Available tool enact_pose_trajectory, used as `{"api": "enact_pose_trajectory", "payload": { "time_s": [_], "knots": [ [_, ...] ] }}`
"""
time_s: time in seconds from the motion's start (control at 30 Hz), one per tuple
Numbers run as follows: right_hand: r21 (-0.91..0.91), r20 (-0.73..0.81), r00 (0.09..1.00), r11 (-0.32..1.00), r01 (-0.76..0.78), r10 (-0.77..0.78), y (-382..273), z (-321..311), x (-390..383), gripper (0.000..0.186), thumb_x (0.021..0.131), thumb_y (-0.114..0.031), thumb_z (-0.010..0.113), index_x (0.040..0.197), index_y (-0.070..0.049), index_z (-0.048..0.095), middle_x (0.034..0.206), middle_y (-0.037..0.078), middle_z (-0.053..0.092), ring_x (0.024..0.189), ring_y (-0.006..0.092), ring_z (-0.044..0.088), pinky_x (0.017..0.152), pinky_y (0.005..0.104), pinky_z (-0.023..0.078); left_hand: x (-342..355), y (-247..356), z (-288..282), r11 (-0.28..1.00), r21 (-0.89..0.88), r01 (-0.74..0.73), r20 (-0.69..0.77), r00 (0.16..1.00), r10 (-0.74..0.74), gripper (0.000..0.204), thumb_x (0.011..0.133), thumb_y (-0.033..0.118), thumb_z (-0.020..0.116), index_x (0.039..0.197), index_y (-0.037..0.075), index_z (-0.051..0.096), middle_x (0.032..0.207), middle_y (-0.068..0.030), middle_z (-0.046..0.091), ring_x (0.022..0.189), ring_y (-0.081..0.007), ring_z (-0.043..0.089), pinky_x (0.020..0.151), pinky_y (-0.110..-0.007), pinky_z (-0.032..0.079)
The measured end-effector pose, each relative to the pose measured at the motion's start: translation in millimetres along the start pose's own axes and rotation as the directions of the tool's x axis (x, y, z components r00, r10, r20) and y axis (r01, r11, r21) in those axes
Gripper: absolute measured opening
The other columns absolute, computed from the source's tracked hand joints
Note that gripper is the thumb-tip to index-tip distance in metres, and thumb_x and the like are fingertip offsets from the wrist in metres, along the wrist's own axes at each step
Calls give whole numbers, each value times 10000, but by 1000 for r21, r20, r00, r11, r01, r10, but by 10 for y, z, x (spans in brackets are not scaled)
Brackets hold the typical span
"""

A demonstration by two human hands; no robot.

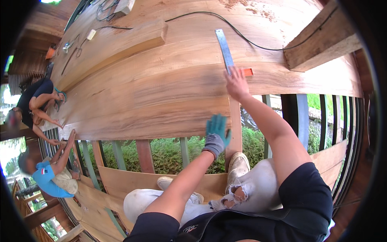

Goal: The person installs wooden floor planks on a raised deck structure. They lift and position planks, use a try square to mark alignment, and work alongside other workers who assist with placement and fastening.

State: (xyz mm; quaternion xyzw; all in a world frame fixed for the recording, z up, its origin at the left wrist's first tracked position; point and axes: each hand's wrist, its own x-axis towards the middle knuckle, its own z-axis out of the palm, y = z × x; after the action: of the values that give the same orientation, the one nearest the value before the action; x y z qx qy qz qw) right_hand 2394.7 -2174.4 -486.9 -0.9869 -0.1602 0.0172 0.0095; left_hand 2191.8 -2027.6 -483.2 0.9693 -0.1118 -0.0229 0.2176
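My left hand [217, 133], in a teal and grey glove, has its fingers spread over the near edge of a wide wooden board [153, 109]. My bare right hand [238, 84] is higher up and to the right, its fingers curled over a try square [223, 47] with a steel blade and an orange handle, which lies on the planks.
Slats with gaps over greenery [185, 151] run below the board. A thick timber [316, 46] stands at right; a loose plank [129, 42], a cable [258, 44] and a power strip [91, 34] lie behind. Two co-workers [38, 99] [52, 177] crouch at left, hands on the boards.
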Motion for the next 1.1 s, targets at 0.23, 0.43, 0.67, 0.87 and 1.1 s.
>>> {"api": "enact_pose_trajectory", "payload": {
  "time_s": [0.23, 0.43, 0.67, 0.87, 1.1],
  "knots": [
    [384, 170, 791, 779, 496, -587, -1320, 79, -232, 790, 920, -465, 522, 1559, -110, 222, 1639, 137, 135, 1516, 307, 103, 1228, 472, 88, -155, -921, -252, 889, 143, 435, 89, 889, -449, 740, 885, 414, 590, 1463, 19, 350, 1545, -266, 271, 1438, -459, 229, 1166, -601, 152],
    [279, 96, 944, 919, 278, -314, -744, 133, -403, 832, 877, -372, 624, 1536, -43, 237, 1621, 161, 176, 1511, 327, 101, 1228, 470, 48, -196, -932, -302, 910, 118, 398, -43, 918, -395, 824, 891, 468, 565, 1518, 18, 276, 1591, -243, 183, 1467, -425, 176, 1177, -571, 164],
    [-21, 256, 945, 979, -204, 203, -69, 305, -1278, 778, 986, -503, 411, 1560, -34, 174, 1645, 160, 81, 1529, 296, 28, 1208, 528, 57, 221, -1273, -918, 949, 153, 275, 537, 783, -314, 635, 847, 423, 598, 1357, 49, 543, 1493, -200, 432, 1347, -348, 452, 1074, -501, 382],
    [229, -90, 992, 968, 106, -88, 322, 178, -768, 699, 895, -201, 647, 1484, 15, 337, 1535, 232, 338, 1440, 362, 308, 1174, 469, 274, 1159, -1885, -2020, 898, 144, 417, 372, 818, -439, 499, 892, 432, 504, 1188, 76, 689, 1244, -177, 649, 1153, -363, 613, 988, -459, 480],
    [346, 300, 862, 889, 301, -409, -793, -882, 691, 549, 845, -244, 698, 1303, 23, 557, 1223, 252, 628, 1151, 382, 597, 998, 439, 472, 490, -2641, -2120, 612, -166, 774, 233, 633, -738, 496, 919, 411, 493, 1228, 63, 667, 1301, -194, 611, 1195, -360, 593, 1008, -446, 466]
  ]
}}
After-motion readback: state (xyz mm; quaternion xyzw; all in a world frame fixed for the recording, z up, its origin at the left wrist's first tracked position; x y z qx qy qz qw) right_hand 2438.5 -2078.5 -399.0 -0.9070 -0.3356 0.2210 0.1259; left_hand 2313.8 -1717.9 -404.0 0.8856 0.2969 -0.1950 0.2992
